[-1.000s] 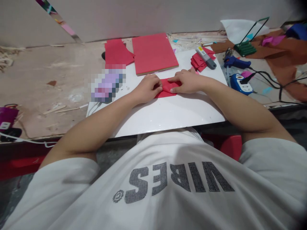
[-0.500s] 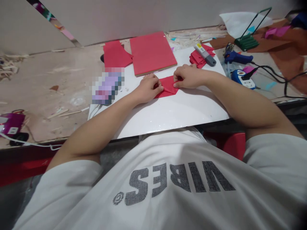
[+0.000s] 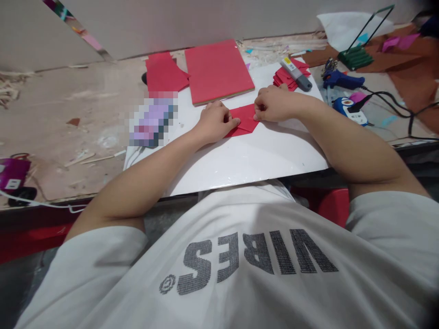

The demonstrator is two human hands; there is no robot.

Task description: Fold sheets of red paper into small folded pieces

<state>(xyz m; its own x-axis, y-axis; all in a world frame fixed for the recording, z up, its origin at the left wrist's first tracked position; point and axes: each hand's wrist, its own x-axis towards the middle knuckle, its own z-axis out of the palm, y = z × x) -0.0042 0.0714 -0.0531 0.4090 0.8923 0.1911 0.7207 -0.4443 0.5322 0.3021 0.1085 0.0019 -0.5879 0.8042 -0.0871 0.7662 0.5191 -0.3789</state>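
A partly folded piece of red paper (image 3: 244,122) lies on the white board in front of me, with a crease and flap along its near side. My left hand (image 3: 214,121) is at its left end, fingers curled and the thumb laid on the flap. At the right end, my right hand (image 3: 274,104) pinches the paper's edge between thumb and fingers. Both hands cover parts of the paper's ends. Just beyond my right hand sits a stack of folded red papers (image 3: 285,78), with a grey utility knife (image 3: 296,74) resting on top.
The white board (image 3: 240,160) bears a red paper stack (image 3: 219,71), cut red pieces (image 3: 164,73) and a blurred phone-like object (image 3: 152,122). To the right are a blue glue gun (image 3: 345,80), a power strip (image 3: 350,109) with a black cord, and a green-based wire stand (image 3: 356,58).
My left thumb has slid rightward along the flap, which now looks flatter. My right hand has shifted slightly right, still at the paper's edge. The view has tilted a little.
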